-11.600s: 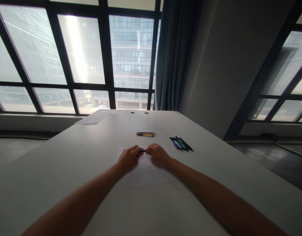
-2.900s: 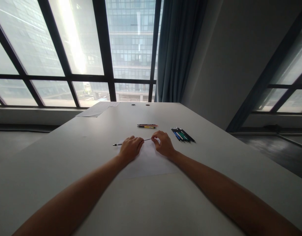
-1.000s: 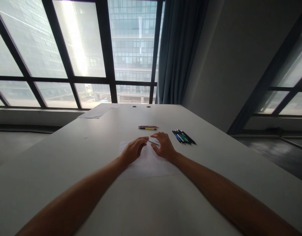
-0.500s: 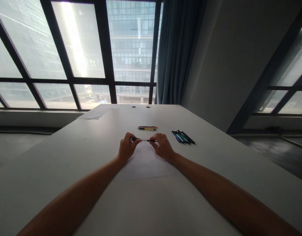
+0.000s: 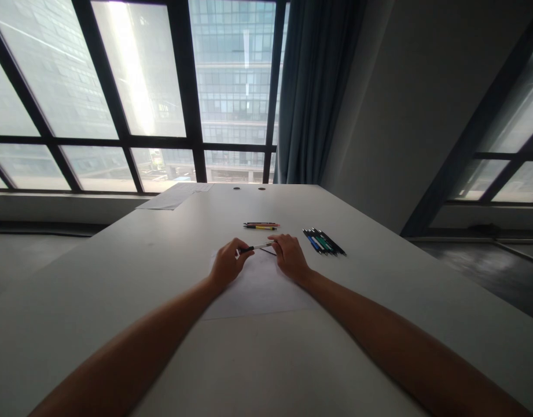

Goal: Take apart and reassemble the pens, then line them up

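Observation:
Between my hands a slim pen (image 5: 260, 247), black at the left and pale towards the right, is held above a white sheet of paper (image 5: 257, 295). My left hand (image 5: 227, 260) pinches the pen's black end. Its right end sits at the fingertips of my right hand (image 5: 289, 256), which are closed together. The pen tilts a little, right end higher. Just below it a thin dark strip (image 5: 268, 251) shows on the paper beside my right fingers; I cannot make out what it is.
Beyond my hands, several pens and pencils (image 5: 261, 226) lie side by side, one of them yellow. To the right is a row of several dark, blue and green pens (image 5: 324, 242). More paper (image 5: 166, 200) lies at the table's far left, near the windows.
The pen has gone from nearly level to tilted, its right end raised. My right fingers have shifted up slightly, and a thin dark strip now shows beneath the pen.

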The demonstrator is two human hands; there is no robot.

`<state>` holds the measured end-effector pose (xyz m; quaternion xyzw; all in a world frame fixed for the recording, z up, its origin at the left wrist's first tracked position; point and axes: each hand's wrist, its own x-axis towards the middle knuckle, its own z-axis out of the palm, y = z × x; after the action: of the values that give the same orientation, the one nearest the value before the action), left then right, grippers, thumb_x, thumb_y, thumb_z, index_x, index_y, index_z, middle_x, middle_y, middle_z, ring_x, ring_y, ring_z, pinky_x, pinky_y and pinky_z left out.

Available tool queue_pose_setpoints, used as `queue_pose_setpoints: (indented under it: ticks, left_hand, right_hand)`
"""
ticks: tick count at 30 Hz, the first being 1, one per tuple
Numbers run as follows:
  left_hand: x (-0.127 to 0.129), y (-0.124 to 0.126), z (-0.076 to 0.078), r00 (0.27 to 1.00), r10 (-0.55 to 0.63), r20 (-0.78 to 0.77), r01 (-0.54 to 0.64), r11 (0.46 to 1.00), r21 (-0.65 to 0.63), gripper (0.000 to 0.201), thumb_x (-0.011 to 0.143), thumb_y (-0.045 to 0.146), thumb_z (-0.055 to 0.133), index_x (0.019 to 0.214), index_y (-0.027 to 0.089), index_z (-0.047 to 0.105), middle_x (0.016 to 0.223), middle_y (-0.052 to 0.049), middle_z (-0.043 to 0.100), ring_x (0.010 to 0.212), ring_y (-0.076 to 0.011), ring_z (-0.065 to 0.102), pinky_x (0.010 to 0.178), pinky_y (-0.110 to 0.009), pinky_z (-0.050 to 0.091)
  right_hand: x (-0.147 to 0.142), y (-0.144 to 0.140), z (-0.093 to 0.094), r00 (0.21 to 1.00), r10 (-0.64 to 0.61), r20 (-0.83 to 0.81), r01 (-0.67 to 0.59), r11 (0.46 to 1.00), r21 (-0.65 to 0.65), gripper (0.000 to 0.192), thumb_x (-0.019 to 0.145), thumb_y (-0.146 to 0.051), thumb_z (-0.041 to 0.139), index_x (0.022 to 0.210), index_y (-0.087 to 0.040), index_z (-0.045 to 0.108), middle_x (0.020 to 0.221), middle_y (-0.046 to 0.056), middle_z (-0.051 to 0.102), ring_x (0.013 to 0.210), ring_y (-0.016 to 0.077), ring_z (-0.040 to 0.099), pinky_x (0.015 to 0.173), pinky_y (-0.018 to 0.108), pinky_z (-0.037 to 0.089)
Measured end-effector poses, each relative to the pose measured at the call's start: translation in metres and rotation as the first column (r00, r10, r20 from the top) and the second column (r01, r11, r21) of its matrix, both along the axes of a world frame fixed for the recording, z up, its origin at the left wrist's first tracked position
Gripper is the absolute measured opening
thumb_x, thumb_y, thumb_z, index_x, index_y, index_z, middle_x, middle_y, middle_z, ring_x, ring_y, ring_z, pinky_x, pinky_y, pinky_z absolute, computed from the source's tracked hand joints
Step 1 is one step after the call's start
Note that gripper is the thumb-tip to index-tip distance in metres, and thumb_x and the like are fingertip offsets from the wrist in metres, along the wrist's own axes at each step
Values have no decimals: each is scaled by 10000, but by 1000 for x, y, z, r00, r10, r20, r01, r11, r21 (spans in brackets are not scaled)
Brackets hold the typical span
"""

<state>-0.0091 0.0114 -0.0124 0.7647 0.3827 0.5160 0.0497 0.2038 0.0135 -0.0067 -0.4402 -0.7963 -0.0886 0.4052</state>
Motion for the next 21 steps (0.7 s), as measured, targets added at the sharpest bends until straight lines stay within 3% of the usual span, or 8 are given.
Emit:
queue_pose_setpoints:
  ticks: [8,21]
  left_hand:
    - [-3,-1,2,989,48,-139,-53,998,-34,116,836,321,622,891,222,598,803,-6,676,716,-150,602,697,-280,473]
    - [-3,-2,5,972,96,-214,-103,995,-19,69,874,260,555,903,223,606,791,-10,661,746,-170,591,735,-297,452]
  right_hand:
    - [2,-2,4,999,36,-10,-35,997,66,335,999,-356,313,887,-200,588,834,61,636,799,205,542,804,356,355]
    - [0,-9,9,990,138,25,-140,985,105,230,977,-306,396,912,-198,589,872,67,635,841,204,533,790,362,359]
